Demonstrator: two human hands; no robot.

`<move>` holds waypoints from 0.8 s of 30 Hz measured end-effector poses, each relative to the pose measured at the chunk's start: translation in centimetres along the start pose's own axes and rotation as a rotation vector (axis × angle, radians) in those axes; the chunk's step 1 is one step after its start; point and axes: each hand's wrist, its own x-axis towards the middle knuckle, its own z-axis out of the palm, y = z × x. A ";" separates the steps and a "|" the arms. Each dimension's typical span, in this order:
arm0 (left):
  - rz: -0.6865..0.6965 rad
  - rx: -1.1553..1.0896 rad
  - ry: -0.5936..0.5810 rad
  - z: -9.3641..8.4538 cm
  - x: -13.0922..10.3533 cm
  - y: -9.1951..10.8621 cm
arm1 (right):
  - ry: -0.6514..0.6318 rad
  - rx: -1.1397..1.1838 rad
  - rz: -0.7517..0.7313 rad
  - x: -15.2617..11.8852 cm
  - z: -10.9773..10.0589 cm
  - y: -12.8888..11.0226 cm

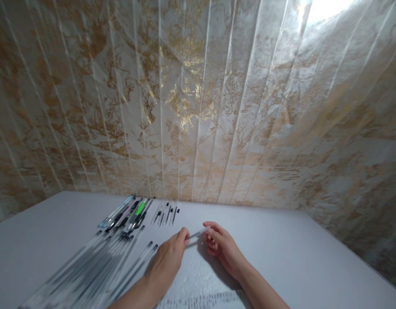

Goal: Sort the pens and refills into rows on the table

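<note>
My left hand (170, 253) is closed in a pinch on a thin, greyish pen refill (198, 234), held slightly tilted above the white table. My right hand (224, 248) has its thumb and fingers closed around the refill's paler right end, its other fingers curled. Left of my left hand, a spread of long, thin refills (88, 266) with dark ends lies on the table, and a couple more refills (138, 262) lie right beside my wrist. Blur hides the refill's fine details.
Pens, one with a bright green part (140, 208), lie in a group at the back left. Several short clear pieces with black tips (167, 214) stand in a row beside them. A clear plastic sheet (198, 296) lies in front. A gold-patterned curtain (198, 107) hangs behind the white table (281, 240).
</note>
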 end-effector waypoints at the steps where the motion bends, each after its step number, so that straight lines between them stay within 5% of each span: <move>1: 0.011 0.010 -0.005 -0.2 -0.1 0.1 | -0.003 -0.026 -0.008 0.0 0.2 0.1; 10: 0.085 0.014 0.082 -0.9 -0.4 0.4 | 0.072 -0.103 -0.060 0.3 0.1 0.3; 18: -0.011 -0.023 0.150 -1.6 -0.2 -0.2 | 0.087 -0.057 -0.108 0.3 0.3 0.3; 24: 0.047 0.039 0.083 -2.3 -0.9 0.7 | 0.199 -0.019 -0.225 1.3 -1.4 -0.5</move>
